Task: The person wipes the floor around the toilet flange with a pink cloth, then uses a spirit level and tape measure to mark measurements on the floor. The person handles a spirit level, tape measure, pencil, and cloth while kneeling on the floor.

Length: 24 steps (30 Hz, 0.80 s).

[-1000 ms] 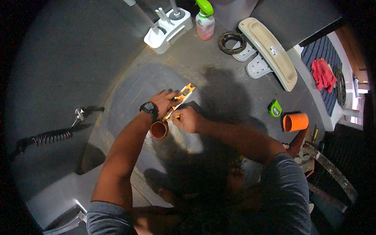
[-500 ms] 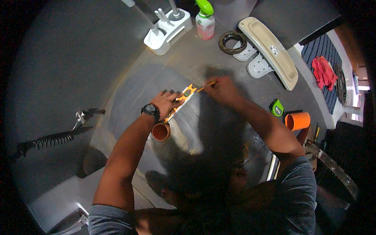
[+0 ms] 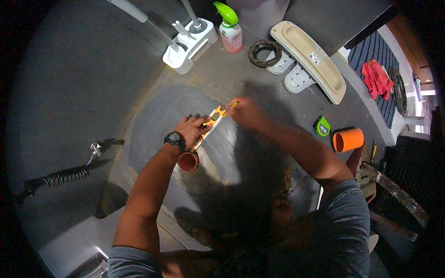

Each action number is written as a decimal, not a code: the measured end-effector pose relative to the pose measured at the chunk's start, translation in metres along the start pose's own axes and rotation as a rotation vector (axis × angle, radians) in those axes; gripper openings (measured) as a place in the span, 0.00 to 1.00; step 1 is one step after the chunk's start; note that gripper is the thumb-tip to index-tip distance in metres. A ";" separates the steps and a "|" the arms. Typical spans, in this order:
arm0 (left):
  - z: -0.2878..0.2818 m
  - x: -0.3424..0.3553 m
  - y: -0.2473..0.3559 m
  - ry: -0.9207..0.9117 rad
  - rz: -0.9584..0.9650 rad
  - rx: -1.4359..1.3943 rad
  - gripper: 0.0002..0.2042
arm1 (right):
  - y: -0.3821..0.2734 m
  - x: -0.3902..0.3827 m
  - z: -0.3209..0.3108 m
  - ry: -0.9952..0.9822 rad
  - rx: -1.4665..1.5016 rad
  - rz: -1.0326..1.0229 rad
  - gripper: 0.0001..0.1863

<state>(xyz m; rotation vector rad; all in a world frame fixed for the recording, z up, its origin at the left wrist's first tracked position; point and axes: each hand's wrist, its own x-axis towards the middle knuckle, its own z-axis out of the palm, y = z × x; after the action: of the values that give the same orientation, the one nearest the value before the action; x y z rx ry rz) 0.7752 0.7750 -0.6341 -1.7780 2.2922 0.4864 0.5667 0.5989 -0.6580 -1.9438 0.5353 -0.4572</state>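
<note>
On the grey floor lies a small yellow and white spirit level (image 3: 217, 116), slanting up to the right. My left hand (image 3: 189, 130), a black watch on its wrist, grips the level and presses it down. By the level's lower end an orange-brown pipe opening (image 3: 188, 162) shows its hollow inside. My right hand (image 3: 246, 114) is closed round a yellow pencil (image 3: 235, 104), its point near the level's upper end. The fingers of this hand are a little blurred.
A white toilet-brush stand (image 3: 192, 46), spray bottle (image 3: 231, 37), dark ring (image 3: 264, 53) and beige moulded piece (image 3: 315, 60) are at the back. To the right lie a green tape measure (image 3: 322, 125) and orange pipe piece (image 3: 348, 140). A hand sprayer (image 3: 95, 150) hangs left.
My right hand and the pencil have moved down and left to the level's upper end. My left hand still holds the level. The whole view has shifted slightly.
</note>
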 end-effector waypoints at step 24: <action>0.025 0.015 0.034 -0.099 -0.335 -0.076 0.20 | -0.066 -0.021 -0.110 0.252 0.215 0.273 0.17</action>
<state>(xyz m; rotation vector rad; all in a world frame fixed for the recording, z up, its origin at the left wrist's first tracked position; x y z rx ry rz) 0.7377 0.7784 -0.6580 -2.0691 1.8818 0.5899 0.5013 0.5541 -0.5552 -1.5884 0.8644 -0.5628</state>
